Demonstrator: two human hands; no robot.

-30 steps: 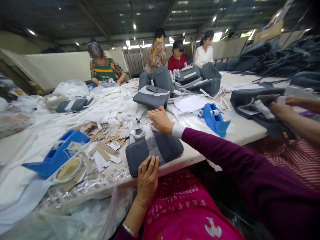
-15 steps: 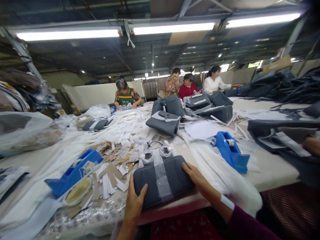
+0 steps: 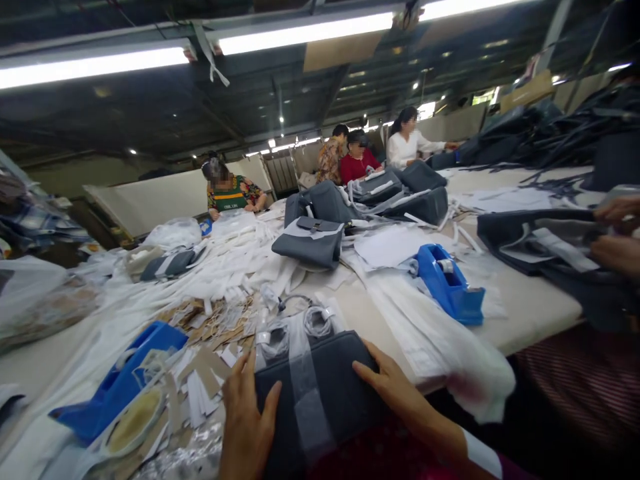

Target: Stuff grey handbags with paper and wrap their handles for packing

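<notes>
A dark blue-grey handbag (image 3: 345, 393) lies at the table's near edge, between my two hands. A clear plastic strip (image 3: 307, 400) runs across its middle, and wrapped, coiled handles (image 3: 317, 322) stick out at its far side. My left hand (image 3: 247, 407) grips the bag's left end, thumb on the upper face. At the right end my right hand (image 3: 383, 377) holds it, with the thumb on top and fingers round the far corner. The bag's near side drops out of the picture at the bottom.
Blue tape dispensers stand left (image 3: 123, 380) and right (image 3: 453, 283). Beside the left one lie a tape roll (image 3: 135, 420) and card scraps (image 3: 200, 390). More bags (image 3: 310, 243) rest mid-table among white strips. A co-worker's hands (image 3: 620, 240) handle a bag at right; several people sit beyond.
The bag has come nearer to me and tipped, its near side now lower. Both hands have moved with it, still holding its ends. The view has turned and tilted slightly.
</notes>
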